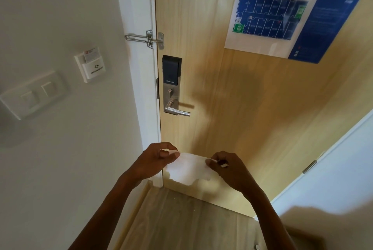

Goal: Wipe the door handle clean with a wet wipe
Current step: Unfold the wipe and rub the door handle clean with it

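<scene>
White thin wet wipe (188, 167), stretched between pinched fingers of left hand (156, 160) and right hand (226, 167). Brushed-metal lever door handle (177, 111), axis horizontal, located well above; left hand judged nearer.

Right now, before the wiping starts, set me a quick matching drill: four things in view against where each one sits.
Things:
1. wet wipe
2. door handle
3. swing latch
4. fire escape plan

Places:
A. upper right of the door
B. stretched between the left hand and right hand
C. across the door edge, above the smart lock
D. at the bottom of the smart lock, untouched

Pairs: 1-B, 2-D, 3-C, 4-A
</scene>
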